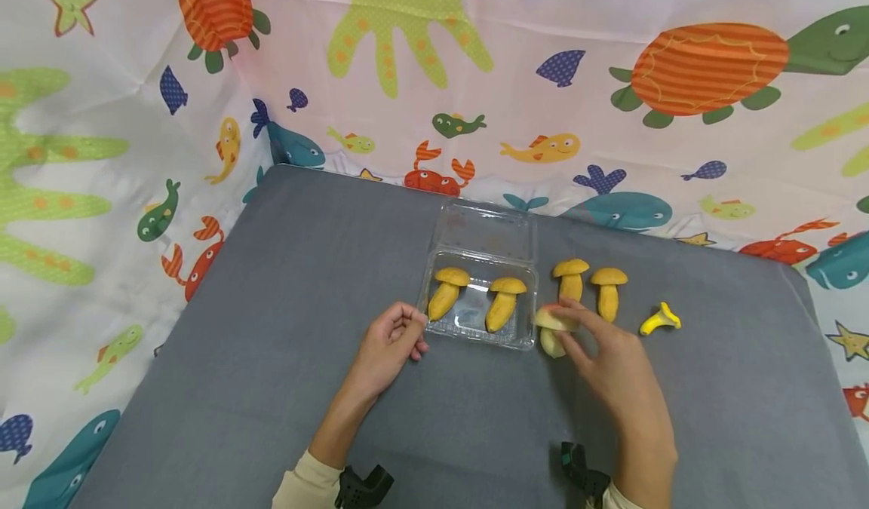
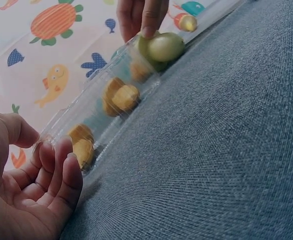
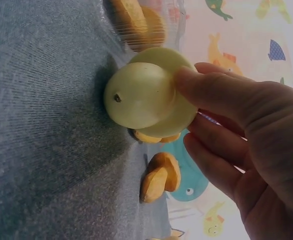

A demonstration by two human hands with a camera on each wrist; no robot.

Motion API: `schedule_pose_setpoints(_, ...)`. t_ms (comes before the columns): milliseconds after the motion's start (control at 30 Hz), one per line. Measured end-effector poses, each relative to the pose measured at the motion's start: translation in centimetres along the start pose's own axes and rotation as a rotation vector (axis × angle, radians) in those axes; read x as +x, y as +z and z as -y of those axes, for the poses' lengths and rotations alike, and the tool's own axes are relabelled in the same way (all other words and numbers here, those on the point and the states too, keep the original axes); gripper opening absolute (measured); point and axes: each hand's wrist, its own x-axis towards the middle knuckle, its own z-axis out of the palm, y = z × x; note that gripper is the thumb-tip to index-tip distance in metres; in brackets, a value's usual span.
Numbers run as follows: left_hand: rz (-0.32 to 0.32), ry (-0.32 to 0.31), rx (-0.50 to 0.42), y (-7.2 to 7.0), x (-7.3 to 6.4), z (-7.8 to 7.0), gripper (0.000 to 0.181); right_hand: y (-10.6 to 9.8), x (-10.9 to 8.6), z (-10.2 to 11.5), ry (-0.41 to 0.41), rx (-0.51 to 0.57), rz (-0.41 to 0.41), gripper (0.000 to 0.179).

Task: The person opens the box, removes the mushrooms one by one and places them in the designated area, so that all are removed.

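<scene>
A clear plastic box (image 1: 468, 332) stands with its lid (image 1: 485, 230) folded back, two yellow toy mushrooms (image 1: 444, 294) (image 1: 504, 305) lying inside. At its front left corner my left hand (image 1: 385, 351) pinches the rim between thumb and fingers. My right hand (image 1: 614, 358) grips a pale green toy mushroom (image 3: 139, 95) by the cap, just right of the box. Its cap shows some red on top in the head view; whether its stem touches the table, I cannot tell. In the left wrist view, the pale mushroom (image 2: 165, 47) appears beyond the box.
Two more yellow mushrooms (image 1: 570, 279) (image 1: 609, 292) lie behind my right hand. Farther right is a small bright yellow trumpet-shaped mushroom (image 1: 660, 319). A grey cloth covers the table (image 1: 305, 268), and a curtain with sea animals (image 1: 407, 117) hangs along its back and left.
</scene>
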Motion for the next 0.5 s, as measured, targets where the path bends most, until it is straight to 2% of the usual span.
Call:
schedule_pose_setpoints(300,0.007,0.009,0.007,0.1,-0.1,-0.2,0.016,-1.1,-0.3,0.6,0.055,-0.011,0.057,0.049)
schedule_pose_setpoints(500,-0.01,0.001,-0.002,0.0,-0.2,-0.3,0.012,-1.7,0.1,1.4,0.051,-0.003,0.016,0.044)
